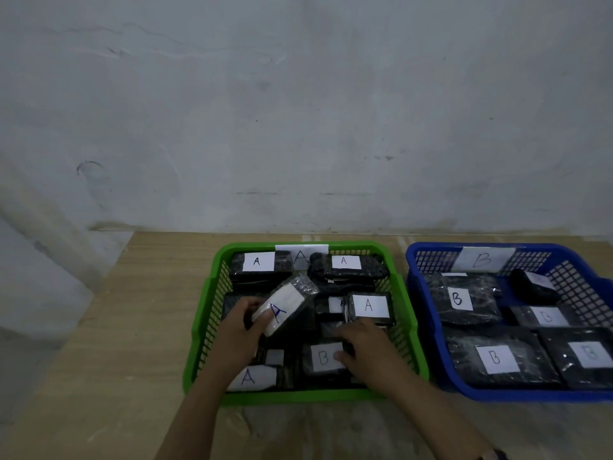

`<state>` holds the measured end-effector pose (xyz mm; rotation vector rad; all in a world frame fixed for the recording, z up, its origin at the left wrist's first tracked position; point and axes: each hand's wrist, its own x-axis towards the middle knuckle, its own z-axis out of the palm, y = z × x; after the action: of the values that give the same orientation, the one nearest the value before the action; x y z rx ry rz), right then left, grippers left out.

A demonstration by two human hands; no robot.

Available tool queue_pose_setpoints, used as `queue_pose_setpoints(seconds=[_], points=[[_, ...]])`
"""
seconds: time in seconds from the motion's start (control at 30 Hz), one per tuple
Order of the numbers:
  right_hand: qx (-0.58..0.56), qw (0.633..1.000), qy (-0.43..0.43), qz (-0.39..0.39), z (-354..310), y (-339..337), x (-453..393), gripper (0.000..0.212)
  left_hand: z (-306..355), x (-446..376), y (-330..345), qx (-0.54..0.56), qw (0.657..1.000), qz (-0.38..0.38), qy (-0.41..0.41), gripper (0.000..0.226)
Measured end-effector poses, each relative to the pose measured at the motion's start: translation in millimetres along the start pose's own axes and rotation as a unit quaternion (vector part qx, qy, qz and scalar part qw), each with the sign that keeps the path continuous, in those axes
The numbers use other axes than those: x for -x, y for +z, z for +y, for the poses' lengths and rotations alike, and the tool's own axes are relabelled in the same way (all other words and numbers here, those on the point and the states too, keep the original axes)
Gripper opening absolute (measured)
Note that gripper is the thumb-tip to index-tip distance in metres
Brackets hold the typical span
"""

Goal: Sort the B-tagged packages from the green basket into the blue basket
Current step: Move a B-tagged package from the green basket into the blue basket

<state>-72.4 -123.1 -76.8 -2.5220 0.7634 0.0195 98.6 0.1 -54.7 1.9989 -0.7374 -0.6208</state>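
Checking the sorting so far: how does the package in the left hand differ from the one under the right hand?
The lifted package is tagged A and tilted, gripped by the left hand; the flat package is tagged B, lying in the green basket under the right hand. Both are black with white labels.

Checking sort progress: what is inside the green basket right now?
The green basket holds several A packages, one tilted in the left hand, and one B package under the right hand. Lower layers are hidden.
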Motion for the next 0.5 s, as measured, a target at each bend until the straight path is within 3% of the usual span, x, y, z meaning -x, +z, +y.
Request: queue_pose_setpoints(seconds=[0.13, 0.23, 0.3, 0.37, 0.43, 0.5], points=[[0.15, 0.985, 0.016, -0.08, -6, 6, -11, 0.064, -5, 2, -10, 0.014, 1.0, 0.02, 0.006, 0.01], [0.16, 0.984, 0.015, -0.074, -6, 8, -14, 0.057, -9, 5, -16, 0.017, 0.999, 0.034, 0.016, 0.009], [0.089, 0.996, 0.003, -0.011, -3, 7, -12, 0.037, -9, 7, -20, 0.022, 0.998, 0.047, 0.022, 0.01], [-0.066, 0.994, 0.022, 0.079, -1, 2, -7, 0.019, -7, 8, -22, 0.025, 0.997, 0.065, 0.027, 0.01], [-0.212, 0.967, 0.071, 0.119, 0, -8, -3, 0.014, -5, 8, -24, 0.025, 0.997, 0.074, 0.028, 0.011], [-0.287, 0.94, 0.104, 0.155, 3, -18, 0, 0.016, -4, 8, -23, 0.02, 0.997, 0.071, 0.031, 0.011]])
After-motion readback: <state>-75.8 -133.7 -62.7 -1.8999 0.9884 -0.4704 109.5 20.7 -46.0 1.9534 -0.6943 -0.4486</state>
